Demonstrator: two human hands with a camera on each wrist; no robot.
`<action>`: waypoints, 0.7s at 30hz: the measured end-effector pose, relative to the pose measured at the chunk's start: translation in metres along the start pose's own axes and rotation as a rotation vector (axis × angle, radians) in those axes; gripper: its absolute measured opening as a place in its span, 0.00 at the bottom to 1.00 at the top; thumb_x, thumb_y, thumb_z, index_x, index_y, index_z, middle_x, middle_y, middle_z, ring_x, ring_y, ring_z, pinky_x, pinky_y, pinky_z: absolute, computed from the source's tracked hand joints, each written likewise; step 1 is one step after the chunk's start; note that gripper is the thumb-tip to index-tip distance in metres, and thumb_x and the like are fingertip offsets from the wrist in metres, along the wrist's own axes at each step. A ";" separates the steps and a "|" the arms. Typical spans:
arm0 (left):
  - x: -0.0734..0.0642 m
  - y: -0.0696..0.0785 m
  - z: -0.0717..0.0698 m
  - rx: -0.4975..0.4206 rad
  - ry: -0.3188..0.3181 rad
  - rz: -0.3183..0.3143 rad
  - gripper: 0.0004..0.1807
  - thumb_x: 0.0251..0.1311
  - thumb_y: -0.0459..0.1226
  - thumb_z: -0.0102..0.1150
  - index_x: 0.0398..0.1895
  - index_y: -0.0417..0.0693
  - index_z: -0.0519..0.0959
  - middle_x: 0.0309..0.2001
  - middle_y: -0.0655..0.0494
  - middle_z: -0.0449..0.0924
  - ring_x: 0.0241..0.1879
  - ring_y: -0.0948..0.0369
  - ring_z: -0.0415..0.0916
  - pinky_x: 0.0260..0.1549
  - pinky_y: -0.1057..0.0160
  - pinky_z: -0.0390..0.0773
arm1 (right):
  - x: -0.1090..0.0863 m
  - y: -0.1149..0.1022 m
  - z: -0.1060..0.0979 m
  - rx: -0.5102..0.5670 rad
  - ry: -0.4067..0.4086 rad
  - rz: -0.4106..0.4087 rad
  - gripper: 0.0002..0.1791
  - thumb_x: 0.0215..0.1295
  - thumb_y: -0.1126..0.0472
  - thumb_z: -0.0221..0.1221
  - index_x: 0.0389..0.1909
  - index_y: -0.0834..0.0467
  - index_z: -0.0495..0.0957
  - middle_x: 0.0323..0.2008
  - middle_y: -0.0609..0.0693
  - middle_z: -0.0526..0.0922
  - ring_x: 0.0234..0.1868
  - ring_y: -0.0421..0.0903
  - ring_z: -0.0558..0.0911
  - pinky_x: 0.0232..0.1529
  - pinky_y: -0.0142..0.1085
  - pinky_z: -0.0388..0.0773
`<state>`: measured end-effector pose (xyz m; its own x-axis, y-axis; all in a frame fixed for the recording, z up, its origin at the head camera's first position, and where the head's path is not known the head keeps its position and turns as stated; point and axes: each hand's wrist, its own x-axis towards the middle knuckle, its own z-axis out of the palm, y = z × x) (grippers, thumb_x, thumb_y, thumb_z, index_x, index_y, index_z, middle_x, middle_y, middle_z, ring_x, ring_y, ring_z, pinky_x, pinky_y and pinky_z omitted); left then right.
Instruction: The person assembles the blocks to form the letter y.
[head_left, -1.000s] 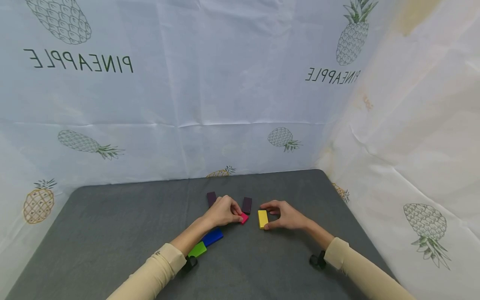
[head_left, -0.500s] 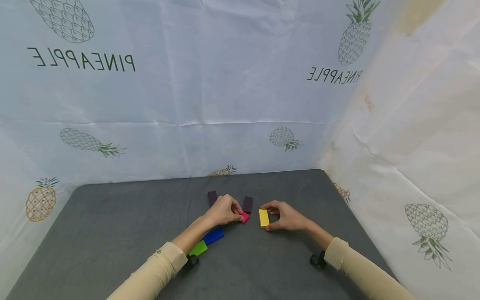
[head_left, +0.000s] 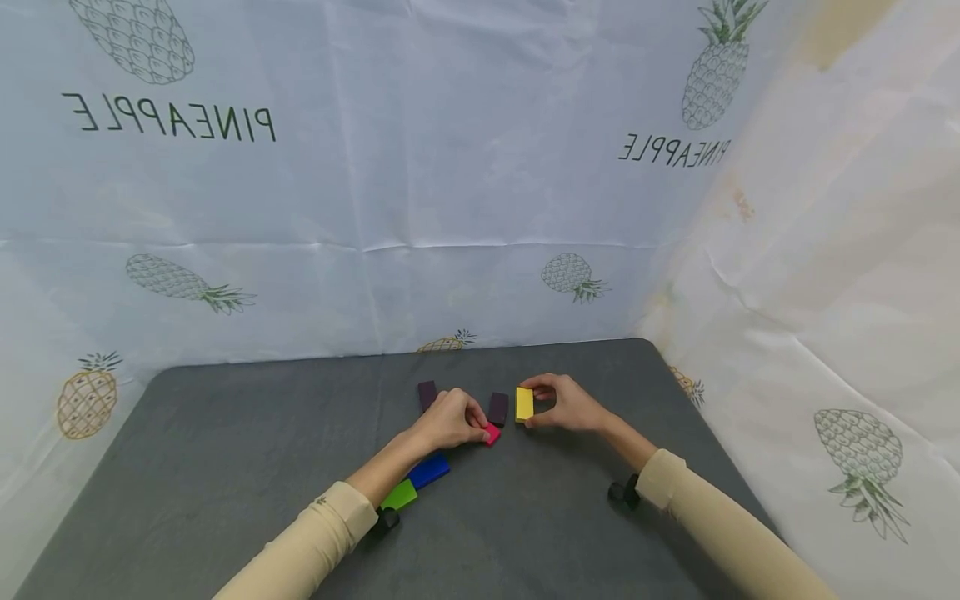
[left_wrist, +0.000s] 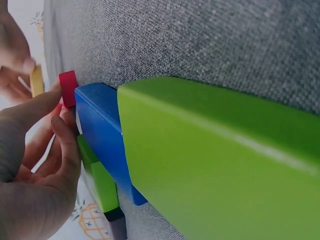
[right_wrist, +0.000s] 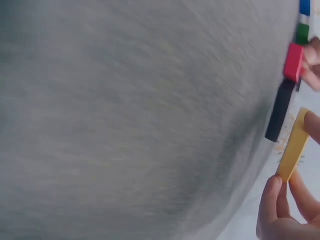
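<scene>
My left hand [head_left: 448, 421] pinches a small red block [head_left: 491, 433] low at the table; the left wrist view shows this red block [left_wrist: 68, 89] beyond the fingertips. Between its thumb and fingers, my right hand [head_left: 567, 403] holds a yellow block [head_left: 524, 405], which stands off the table in the right wrist view. Just left of the yellow block lies a dark block [head_left: 498, 409], its near end close to the red one. Another dark block [head_left: 427, 395] is partly covered by my left hand. A blue block [head_left: 429, 472] and a green block [head_left: 399, 495] lie beneath my left forearm.
A second green block [left_wrist: 102, 182] with a dark block [left_wrist: 118, 226] at its end shows in the left wrist view. The grey table [head_left: 247, 467] backs onto a white pineapple-print cloth [head_left: 465, 167], which also hangs at the right.
My right hand has carried the yellow block away from me toward the far edge, beside the dark block. My left hand stays in place on the red block.
</scene>
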<state>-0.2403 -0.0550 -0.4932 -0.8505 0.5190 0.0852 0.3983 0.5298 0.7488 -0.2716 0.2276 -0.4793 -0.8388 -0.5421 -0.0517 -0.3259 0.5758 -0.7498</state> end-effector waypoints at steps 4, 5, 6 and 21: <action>0.001 0.000 0.001 0.000 -0.007 -0.003 0.05 0.59 0.34 0.81 0.32 0.42 0.92 0.30 0.51 0.92 0.25 0.70 0.79 0.26 0.71 0.78 | 0.015 -0.002 -0.003 0.029 0.054 0.026 0.36 0.63 0.62 0.77 0.71 0.67 0.77 0.68 0.67 0.82 0.66 0.62 0.84 0.70 0.55 0.80; 0.001 0.000 0.001 0.000 -0.009 -0.002 0.05 0.59 0.34 0.81 0.32 0.42 0.91 0.30 0.51 0.92 0.25 0.70 0.79 0.26 0.71 0.78 | 0.019 -0.002 -0.003 0.037 0.062 0.034 0.36 0.64 0.62 0.77 0.71 0.68 0.76 0.68 0.67 0.81 0.67 0.63 0.84 0.70 0.55 0.80; 0.001 0.000 0.001 -0.001 -0.011 -0.002 0.05 0.59 0.34 0.81 0.32 0.42 0.91 0.30 0.51 0.92 0.25 0.70 0.80 0.26 0.71 0.78 | 0.023 -0.003 -0.003 0.047 0.070 0.045 0.37 0.63 0.63 0.77 0.71 0.67 0.76 0.69 0.66 0.81 0.67 0.63 0.83 0.71 0.55 0.80; 0.002 0.001 -0.001 -0.018 -0.020 -0.016 0.05 0.59 0.33 0.81 0.31 0.42 0.91 0.29 0.50 0.92 0.24 0.70 0.79 0.25 0.71 0.78 | 0.062 -0.002 0.007 0.008 0.082 0.106 0.36 0.65 0.63 0.76 0.71 0.68 0.77 0.69 0.66 0.81 0.69 0.64 0.82 0.72 0.53 0.79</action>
<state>-0.2420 -0.0540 -0.4918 -0.8497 0.5238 0.0603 0.3783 0.5259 0.7618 -0.3198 0.1886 -0.4851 -0.9012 -0.4265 -0.0772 -0.2305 0.6223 -0.7481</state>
